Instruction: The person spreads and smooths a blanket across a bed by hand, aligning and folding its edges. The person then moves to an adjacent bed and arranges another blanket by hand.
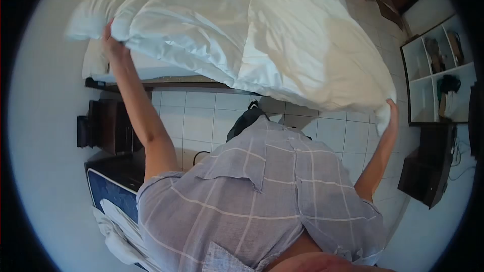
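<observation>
A large white duvet point(201, 30) is stretched out in front of me between my two hands, its near edge lifted above the bed. My left hand point(113, 43) grips that edge near its left corner, fingers closed on the fabric and partly hidden by it. At the far right, my right hand point(391, 111) is closed on the other corner, where a bit of cloth hangs below the fist. Under the duvet, part of the white mattress point(146, 71) and the dark bed frame point(201, 85) show.
Dark wooden furniture point(113, 126) stands at the left wall. Behind it is a blue mattress point(108, 191) with white cloth point(118, 231) on it. To the right are a shelf unit point(421, 98) holding items and a dark cabinet point(428, 171). White tiles point(333, 131) cover the floor.
</observation>
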Motion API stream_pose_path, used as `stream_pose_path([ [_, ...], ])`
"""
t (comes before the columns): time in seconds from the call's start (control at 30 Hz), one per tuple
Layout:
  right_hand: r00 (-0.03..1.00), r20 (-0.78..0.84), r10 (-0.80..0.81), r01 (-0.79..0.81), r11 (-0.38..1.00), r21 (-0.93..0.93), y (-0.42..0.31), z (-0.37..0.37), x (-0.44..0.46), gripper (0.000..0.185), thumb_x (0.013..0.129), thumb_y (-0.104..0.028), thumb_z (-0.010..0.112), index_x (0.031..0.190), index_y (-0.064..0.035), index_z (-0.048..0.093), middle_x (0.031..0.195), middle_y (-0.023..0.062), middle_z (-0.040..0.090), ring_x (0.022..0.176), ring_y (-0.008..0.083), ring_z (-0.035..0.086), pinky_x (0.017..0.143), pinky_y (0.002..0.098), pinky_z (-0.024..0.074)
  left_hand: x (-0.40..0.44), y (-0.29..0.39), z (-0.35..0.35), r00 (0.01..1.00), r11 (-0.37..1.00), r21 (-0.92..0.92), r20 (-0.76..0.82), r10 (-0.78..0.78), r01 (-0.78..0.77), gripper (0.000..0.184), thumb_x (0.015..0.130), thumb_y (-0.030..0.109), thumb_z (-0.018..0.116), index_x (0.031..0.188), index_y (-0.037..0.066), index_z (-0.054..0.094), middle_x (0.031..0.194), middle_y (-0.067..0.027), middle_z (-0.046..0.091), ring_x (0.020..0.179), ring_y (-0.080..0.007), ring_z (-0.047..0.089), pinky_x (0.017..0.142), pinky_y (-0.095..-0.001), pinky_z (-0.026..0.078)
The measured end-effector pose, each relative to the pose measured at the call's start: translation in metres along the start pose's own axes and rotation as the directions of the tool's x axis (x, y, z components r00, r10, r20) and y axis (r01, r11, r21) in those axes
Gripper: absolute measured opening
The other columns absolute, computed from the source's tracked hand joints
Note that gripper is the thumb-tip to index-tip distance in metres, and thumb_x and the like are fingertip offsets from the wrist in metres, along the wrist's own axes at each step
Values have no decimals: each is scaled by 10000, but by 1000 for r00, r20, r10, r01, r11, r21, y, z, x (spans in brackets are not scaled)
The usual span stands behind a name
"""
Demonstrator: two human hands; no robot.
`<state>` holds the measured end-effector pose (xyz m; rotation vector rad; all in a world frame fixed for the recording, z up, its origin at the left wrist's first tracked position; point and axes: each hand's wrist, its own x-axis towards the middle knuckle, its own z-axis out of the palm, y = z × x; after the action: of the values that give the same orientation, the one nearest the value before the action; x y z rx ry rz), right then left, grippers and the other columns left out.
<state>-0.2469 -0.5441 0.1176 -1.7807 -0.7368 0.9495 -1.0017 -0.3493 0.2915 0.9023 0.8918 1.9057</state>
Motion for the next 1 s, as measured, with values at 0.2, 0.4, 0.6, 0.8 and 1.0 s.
stream_pose_path([
  [0.2,996,28,84,-81,991,-104,24,-55,-29,447,609,-170,548,1005,35,521,825,96,561,741,222,545,690,313,436,-157,-12,-74,964,984,175,-259,60,-14,355,794,151,479,1039,-106,493,1007,-171,551,934,-245,550,797,-345,459],
  [0.4,954,53,294,-279,941,-191,95,-53,-26,440,606,-167,547,994,39,523,814,93,558,730,227,543,690,318,434,-240,-162,-239,616,932,38,-760,-208,361,348,789,173,526,1071,-27,487,993,-137,561,877,-265,566,702,-386,497],
  [0.6,910,49,411,-395,898,-192,168,-6,3,418,589,-149,545,958,47,528,776,79,544,693,233,532,676,319,431,-257,-234,-241,299,593,-29,-843,-448,805,388,729,201,610,1028,-17,492,1020,-154,542,902,-283,547,685,-377,462],
  [0.8,898,43,437,-409,868,-280,172,34,10,414,551,-95,536,931,68,530,775,91,549,664,238,529,644,333,433,-223,-234,-292,664,73,684,-725,184,726,476,689,200,619,1082,-27,473,1065,-201,521,991,-332,500,801,-374,414],
  [1.0,964,-205,170,-252,833,-493,174,80,-1,559,570,-120,545,1079,87,443,966,199,551,853,315,546,762,360,432,-75,-206,-279,841,17,846,-533,95,534,598,713,372,575,1155,-9,444,1110,-209,501,1053,-335,457,893,-392,355],
])
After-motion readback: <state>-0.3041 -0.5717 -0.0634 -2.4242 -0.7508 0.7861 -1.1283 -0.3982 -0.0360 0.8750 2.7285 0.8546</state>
